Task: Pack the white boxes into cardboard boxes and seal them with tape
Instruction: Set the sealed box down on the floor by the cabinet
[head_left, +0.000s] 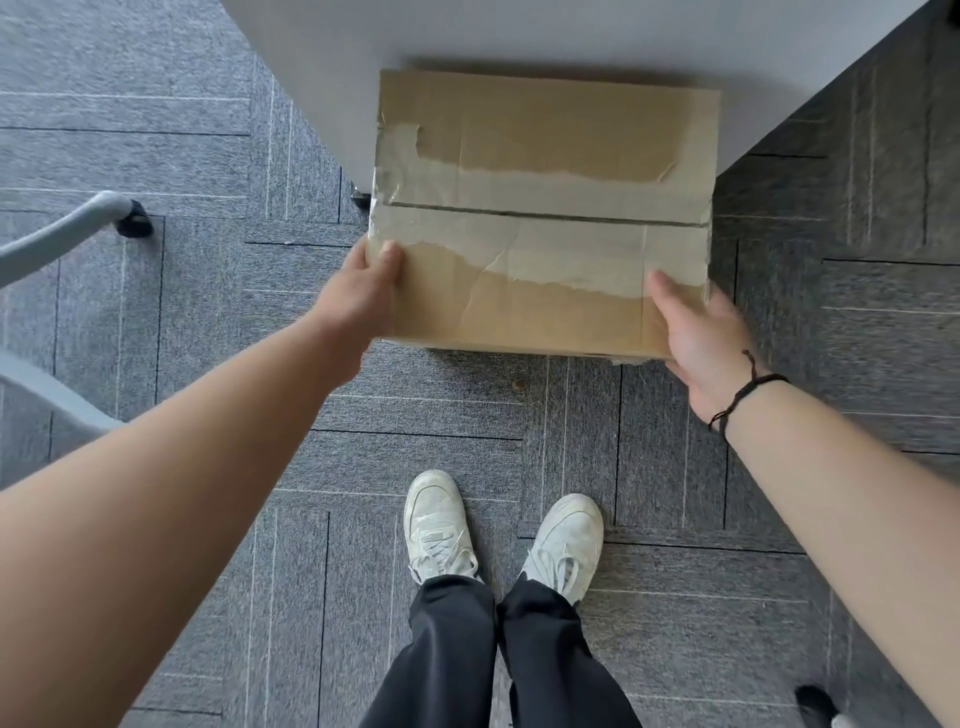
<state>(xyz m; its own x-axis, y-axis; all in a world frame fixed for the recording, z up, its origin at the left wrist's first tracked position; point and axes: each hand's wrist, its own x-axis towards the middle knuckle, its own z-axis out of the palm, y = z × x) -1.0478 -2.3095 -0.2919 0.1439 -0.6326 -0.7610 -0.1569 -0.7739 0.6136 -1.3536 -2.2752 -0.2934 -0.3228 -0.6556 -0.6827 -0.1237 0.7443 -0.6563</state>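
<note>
1. Nearest the camera, both arms reach out over the white shoes (504, 530) and grey carpet (156, 291), straight to the cardboard box (540, 208).
2. Left hand (358, 296) takes the box's near-left corner, thumb on top; right hand (701, 338) takes the near-right corner, thumb on top too. Both in a holding grip on the box, the other fingers out of sight under or behind its edges.
3. The box sits with its far half over the white table (519, 36) and its near half hanging out past the table's edge.
4. The flaps meet at the centre seam, with only torn old tape beside it, so my read is we're at the carrying stage, sealing not yet done.
5. Next call: slide or lift it level, both corners together, weight supported underneath.
6. Hard to say: whether white boxes are inside, and where any tape roll is. Left of the box, a chair base (62, 228) is cut off.
</note>
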